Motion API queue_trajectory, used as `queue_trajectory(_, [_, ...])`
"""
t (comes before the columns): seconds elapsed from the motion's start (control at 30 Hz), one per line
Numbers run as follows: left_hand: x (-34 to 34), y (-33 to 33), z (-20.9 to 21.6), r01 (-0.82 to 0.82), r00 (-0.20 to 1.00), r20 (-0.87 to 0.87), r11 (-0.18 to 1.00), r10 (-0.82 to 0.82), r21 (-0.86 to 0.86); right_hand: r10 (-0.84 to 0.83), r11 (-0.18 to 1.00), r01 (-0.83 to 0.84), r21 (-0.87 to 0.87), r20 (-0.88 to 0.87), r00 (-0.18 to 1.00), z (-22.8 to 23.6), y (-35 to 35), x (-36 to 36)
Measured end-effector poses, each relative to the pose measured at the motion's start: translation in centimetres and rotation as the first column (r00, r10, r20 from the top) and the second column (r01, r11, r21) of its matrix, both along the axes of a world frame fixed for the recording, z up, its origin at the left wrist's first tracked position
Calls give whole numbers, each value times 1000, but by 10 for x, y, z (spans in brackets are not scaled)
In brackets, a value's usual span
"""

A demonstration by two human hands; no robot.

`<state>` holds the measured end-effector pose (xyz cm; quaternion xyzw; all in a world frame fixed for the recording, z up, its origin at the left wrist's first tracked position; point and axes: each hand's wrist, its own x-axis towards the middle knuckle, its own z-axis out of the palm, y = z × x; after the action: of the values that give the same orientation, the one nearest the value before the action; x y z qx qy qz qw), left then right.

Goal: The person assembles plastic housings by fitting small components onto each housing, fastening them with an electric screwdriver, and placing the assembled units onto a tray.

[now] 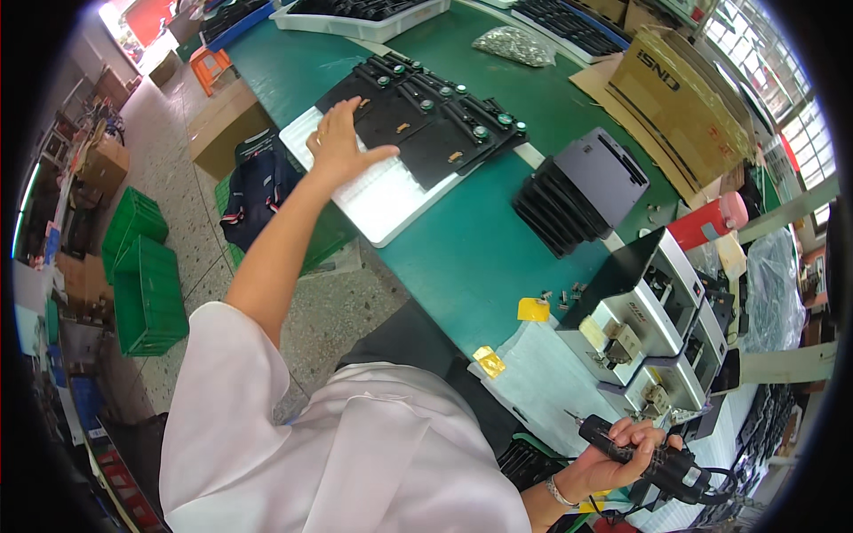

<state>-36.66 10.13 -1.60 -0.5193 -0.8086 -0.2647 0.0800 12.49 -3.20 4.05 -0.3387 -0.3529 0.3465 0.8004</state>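
My left hand is stretched out with fingers and thumb spread, at the near left edge of the flat black panels. Whether its fingertips touch a panel, I cannot tell. These panels lie in a row over a white tray and carry small orange-brown pieces, with black parts bearing round silvery discs along the far side. Low at the right, my right hand is closed around a black corded electric screwdriver. Its thin bit points left, above a pale sheet on the bench.
A stack of dark grey plates stands on the green bench. Two silver-and-black machines sit at the right, near a red bottle and small metal parts. Farther back are a cardboard box and a bag of parts.
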Motion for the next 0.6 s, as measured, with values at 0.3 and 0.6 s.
queue_trajectory(0.3, [-103, 22, 14, -71, 992, 76, 935, 104, -346, 17, 1000, -16, -10, 95, 995, -1, -3, -3])
queue_trajectory(0.6, [-133, 30, -8, -19, 999, -49, 969, 7, -248, 96, 993, -93, 67, -39, 995, 11, 6, -7])
